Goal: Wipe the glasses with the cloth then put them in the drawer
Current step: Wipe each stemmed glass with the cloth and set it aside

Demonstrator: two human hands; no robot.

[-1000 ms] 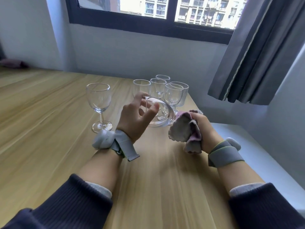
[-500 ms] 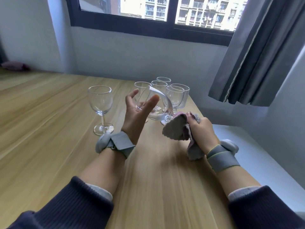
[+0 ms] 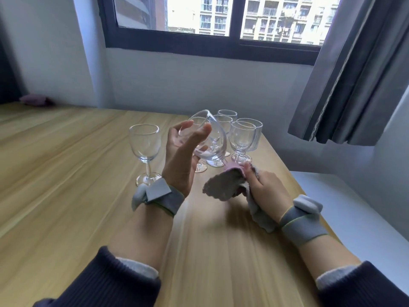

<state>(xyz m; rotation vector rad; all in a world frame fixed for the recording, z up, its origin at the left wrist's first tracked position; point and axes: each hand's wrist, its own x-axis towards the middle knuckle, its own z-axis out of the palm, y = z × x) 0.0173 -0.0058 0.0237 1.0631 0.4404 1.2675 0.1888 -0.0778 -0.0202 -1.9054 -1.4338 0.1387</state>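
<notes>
A table [image 3: 66, 196] runs from the near edge to a wall under a window [image 3: 221, 18]; a curtain [image 3: 354, 74] hangs at the right, above the table's far right corner. On the table, a lone glass [image 3: 145, 149] stands left of the left hand [image 3: 183, 160]. That hand holds a tilted glass [image 3: 210, 138] above the tabletop, in front of a cluster of glasses [image 3: 242, 138] standing near the far right corner. The right hand [image 3: 265, 189] is right of the left hand and nearer than the cluster, holding a cloth [image 3: 223, 187] that lies between the two hands, below the tilted glass. A small bundle [image 3: 36, 99] sits far left by the wall.
</notes>
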